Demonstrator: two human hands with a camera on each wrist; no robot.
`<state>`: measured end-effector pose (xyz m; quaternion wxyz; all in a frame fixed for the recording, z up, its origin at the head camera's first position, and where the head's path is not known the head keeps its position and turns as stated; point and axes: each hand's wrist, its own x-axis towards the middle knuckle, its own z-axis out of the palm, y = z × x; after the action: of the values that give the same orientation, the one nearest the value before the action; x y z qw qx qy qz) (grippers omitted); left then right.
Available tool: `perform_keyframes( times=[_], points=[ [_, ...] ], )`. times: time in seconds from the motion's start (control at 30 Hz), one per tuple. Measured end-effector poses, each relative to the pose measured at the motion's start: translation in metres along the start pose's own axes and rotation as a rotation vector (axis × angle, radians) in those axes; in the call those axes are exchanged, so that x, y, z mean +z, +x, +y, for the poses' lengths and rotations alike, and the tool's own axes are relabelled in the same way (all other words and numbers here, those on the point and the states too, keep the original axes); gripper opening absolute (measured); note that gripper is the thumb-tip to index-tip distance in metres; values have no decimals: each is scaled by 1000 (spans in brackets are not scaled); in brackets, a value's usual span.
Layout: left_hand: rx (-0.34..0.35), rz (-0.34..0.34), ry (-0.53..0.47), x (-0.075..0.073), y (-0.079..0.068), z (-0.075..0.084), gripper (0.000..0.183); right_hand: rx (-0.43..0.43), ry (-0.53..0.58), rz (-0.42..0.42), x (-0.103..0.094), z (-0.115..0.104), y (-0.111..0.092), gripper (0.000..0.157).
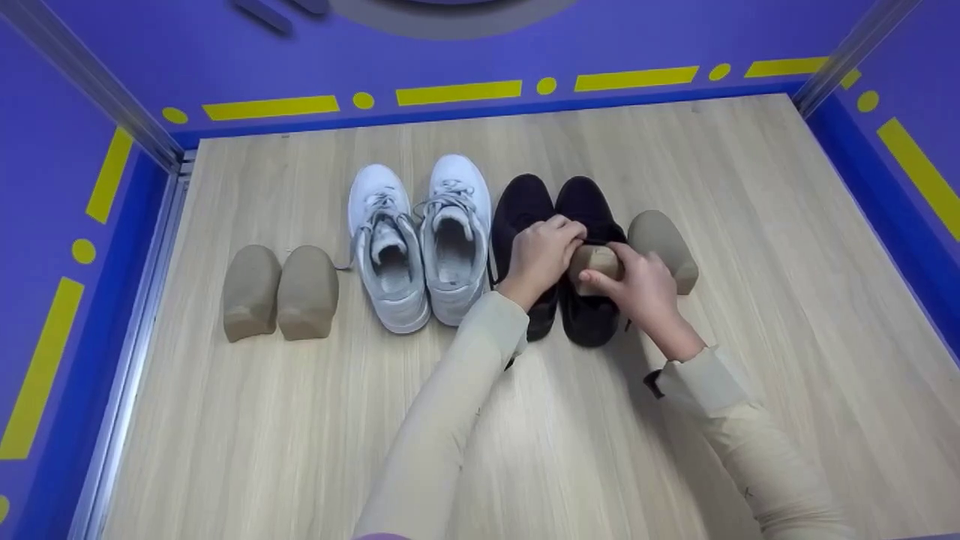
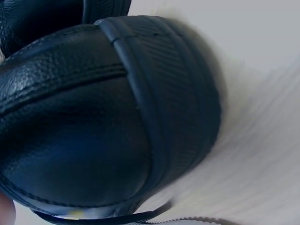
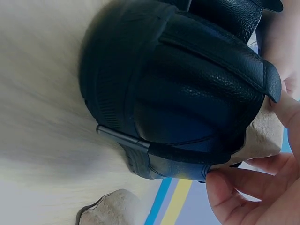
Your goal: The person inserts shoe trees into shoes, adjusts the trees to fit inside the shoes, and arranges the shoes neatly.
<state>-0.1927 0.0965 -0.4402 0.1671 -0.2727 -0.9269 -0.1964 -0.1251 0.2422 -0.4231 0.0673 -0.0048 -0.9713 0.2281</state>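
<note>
A pair of black shoes stands side by side, with the left shoe (image 1: 523,199) partly behind my left forearm. Inside the opening of the right black shoe (image 1: 589,326) sits a tan shoe insert (image 1: 598,262); its end also shows past the collar in the right wrist view. My right hand (image 1: 649,289) grips this insert, thumb and fingers on either side of it. With curled fingers, my left hand (image 1: 544,251) pinches the tongue area of the same shoe, just ahead of the insert. A black heel (image 2: 173,98) fills the left wrist view.
Just right of the black shoes lies another tan insert (image 1: 664,247). White sneakers (image 1: 390,292) with grey laces stand to their left, and two more inserts (image 1: 251,289) lie farther left. Blue walls (image 1: 450,60) border the wooden board (image 1: 300,450).
</note>
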Motion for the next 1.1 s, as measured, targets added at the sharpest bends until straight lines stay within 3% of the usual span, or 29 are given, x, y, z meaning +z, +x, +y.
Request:
perform_keyframes(
  times=[0.3,1.1],
  points=[
    [-16,-28,-21,-1,0,0,11,-9,19,-31,-1,1,-1,64],
    [-33,-88,-28,-5,2,1,11,53,32,17,8,-3,-1,63]
  ],
)
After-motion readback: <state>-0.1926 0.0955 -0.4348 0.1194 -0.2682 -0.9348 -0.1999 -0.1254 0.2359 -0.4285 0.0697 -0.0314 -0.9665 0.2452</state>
